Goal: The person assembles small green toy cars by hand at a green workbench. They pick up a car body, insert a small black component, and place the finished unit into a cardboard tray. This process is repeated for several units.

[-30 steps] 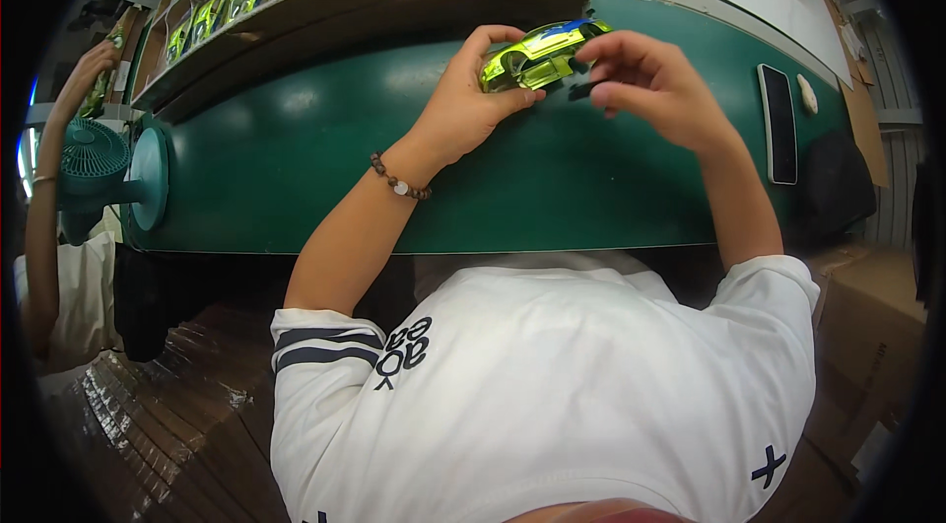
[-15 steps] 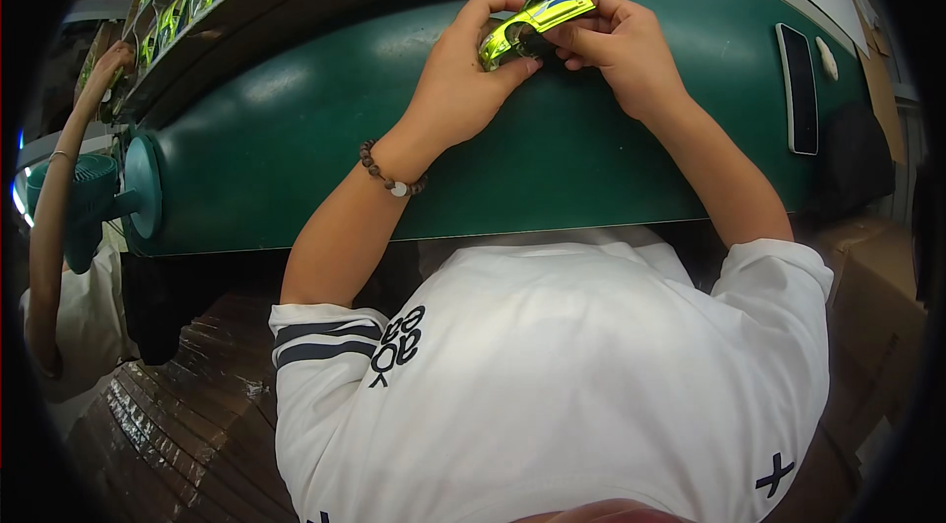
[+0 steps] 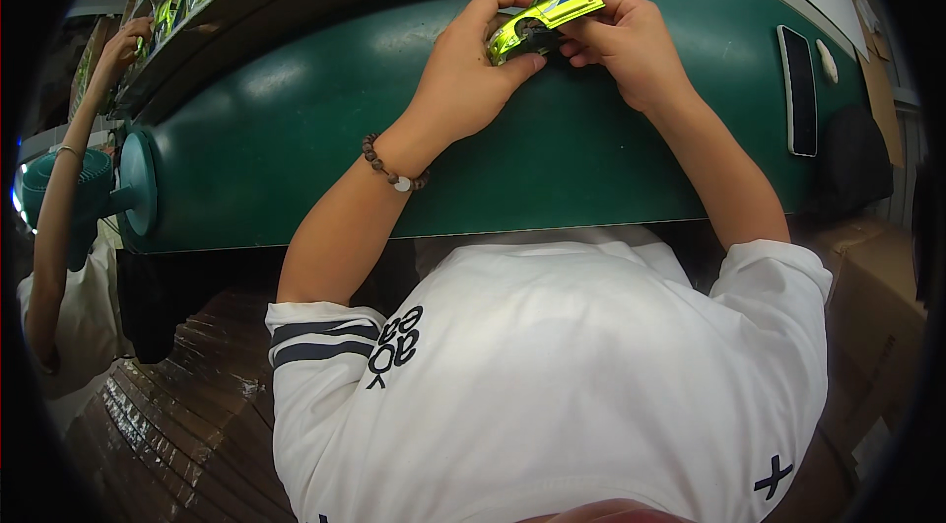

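Observation:
A shiny yellow-green toy car (image 3: 552, 15) with blue markings is held between my two hands above the green tabletop. Its left end lies in my left hand (image 3: 470, 65), thumb on the near side and fingers behind. My right hand (image 3: 626, 45) grips the other end, its fingers bent under and around the near side. A dark wheel opening faces me beside my left thumb. The underside of the car and some of my right fingertips are hidden.
A long box (image 3: 325, 0) holding several similar yellow-green cars stands along the far left. Another person's hand (image 3: 126, 42) reaches to it. A green fan (image 3: 84, 183) is at the left edge; a phone (image 3: 798, 89) lies at the right.
The toy car has tilted slightly in my hands, so its wheel opening shows more. The other person's hand at the left has moved a little up and right.

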A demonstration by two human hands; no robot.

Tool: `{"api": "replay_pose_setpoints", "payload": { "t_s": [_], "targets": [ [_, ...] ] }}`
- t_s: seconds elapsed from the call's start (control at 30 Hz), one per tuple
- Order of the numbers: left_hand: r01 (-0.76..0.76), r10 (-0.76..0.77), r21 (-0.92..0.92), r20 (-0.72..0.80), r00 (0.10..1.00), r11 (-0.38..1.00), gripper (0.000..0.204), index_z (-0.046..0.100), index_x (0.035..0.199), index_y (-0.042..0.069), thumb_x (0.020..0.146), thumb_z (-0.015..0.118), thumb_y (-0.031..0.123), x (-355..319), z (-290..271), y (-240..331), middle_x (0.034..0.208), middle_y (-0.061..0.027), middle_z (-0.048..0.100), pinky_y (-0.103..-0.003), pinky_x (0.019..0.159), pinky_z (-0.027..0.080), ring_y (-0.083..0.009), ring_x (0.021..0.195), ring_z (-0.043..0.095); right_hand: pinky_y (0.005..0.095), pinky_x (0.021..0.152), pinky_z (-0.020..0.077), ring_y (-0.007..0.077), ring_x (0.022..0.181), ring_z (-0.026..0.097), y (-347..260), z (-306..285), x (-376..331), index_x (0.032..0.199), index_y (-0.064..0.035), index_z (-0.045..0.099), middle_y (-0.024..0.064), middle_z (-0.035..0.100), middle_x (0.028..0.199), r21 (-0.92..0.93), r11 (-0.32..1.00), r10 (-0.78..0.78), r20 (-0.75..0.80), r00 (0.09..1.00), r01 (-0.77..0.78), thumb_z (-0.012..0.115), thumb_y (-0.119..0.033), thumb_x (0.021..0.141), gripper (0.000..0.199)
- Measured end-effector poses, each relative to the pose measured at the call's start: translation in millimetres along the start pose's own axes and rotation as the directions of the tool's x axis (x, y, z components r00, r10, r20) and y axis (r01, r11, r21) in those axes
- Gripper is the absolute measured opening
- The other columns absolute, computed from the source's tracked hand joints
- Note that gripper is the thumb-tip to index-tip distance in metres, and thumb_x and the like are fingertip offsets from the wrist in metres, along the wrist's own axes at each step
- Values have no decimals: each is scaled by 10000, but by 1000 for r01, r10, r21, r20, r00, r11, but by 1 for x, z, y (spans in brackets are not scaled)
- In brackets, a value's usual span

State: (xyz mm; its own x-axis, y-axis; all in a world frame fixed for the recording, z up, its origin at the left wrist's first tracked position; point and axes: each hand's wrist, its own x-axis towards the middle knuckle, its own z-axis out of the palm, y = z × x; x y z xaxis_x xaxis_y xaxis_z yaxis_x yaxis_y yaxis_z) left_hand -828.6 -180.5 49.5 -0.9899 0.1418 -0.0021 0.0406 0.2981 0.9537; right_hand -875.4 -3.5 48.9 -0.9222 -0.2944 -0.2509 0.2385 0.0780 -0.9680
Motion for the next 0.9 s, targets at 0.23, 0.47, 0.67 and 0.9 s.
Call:
{"api": "replay_pose_setpoints", "payload": {
  "t_s": [0.23,0.47,0.67,0.9],
  "targets": [
    [13,-13,-2,2,1000,1000,464,533,1179,33,763,738,56,1,-2,-2,1009,-49,616,-251,776,475,-110,896,571,226,593,517,110,619,600,3,-3,4,978,55,655,88,657,804,-19,1000,-8,5,1000,8,686,-95,827,215],
    [-5,5,-1,-12,1000,1000,445,540,1164,24,762,730,30,1,-1,-3,979,-53,627,-249,767,479,-104,890,576,219,575,503,101,608,591,3,0,4,957,47,663,73,653,785,-33,998,-47,-2,999,47,682,-99,828,196],
    [7,-7,3,-16,1000,1000,397,551,1119,17,759,716,-11,2,-1,-4,941,-52,630,-245,751,489,-107,840,595,217,521,480,83,581,575,6,1,2,911,30,670,50,649,734,-111,990,-88,-15,996,86,680,-94,808,161],
    [-31,28,-76,-42,999,997,432,542,1128,15,732,698,-58,-5,-6,-6,1004,-87,641,-294,895,450,-160,959,592,270,457,458,114,470,568,12,17,0,858,20,663,83,635,608,-266,953,-169,-83,982,141,663,-88,750,152]
  ]
}}
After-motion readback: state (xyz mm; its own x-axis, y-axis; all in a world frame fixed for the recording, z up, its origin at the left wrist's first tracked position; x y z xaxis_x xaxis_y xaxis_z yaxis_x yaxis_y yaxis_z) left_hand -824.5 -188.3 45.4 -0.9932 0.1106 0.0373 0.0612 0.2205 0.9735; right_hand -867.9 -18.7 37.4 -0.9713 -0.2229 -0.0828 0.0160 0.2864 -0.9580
